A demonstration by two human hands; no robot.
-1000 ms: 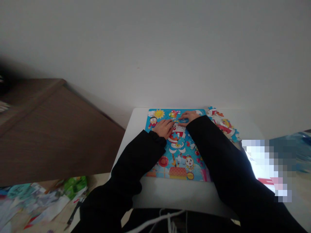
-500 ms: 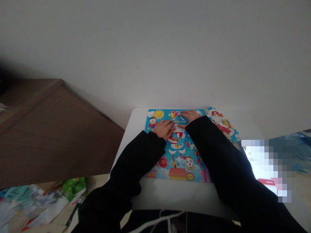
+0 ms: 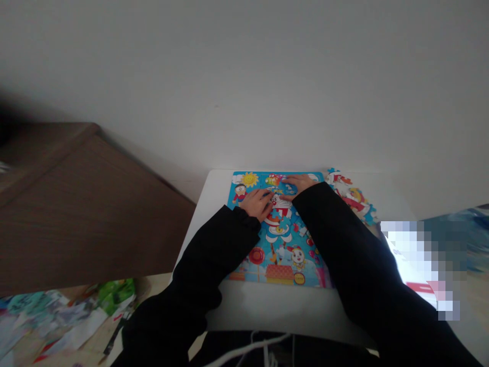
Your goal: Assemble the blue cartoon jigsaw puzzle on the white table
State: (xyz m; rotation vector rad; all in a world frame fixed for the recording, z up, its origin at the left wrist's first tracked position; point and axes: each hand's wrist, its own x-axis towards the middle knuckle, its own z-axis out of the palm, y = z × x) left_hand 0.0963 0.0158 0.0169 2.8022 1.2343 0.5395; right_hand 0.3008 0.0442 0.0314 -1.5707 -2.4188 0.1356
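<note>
A colourful cartoon jigsaw puzzle lies flat on a small white table. My left hand rests on its upper left part, fingers stretched toward the white cartoon face in the middle. Across from it, my right hand lies on the upper right part, thumb and fingers spread apart over a blue area. No piece can be made out in either hand. To the right of the board sits a heap of loose jigsaw pieces, partly behind my right sleeve.
The white table stands against a grey wall. At the left is a brown wooden cabinet, with papers and a green bag on the floor below. A bright, pixelated object lies beside my right forearm.
My right hand has shifted very slightly to the right, showing a little more of the cartoon face. My left hand stays in place on the puzzle.
</note>
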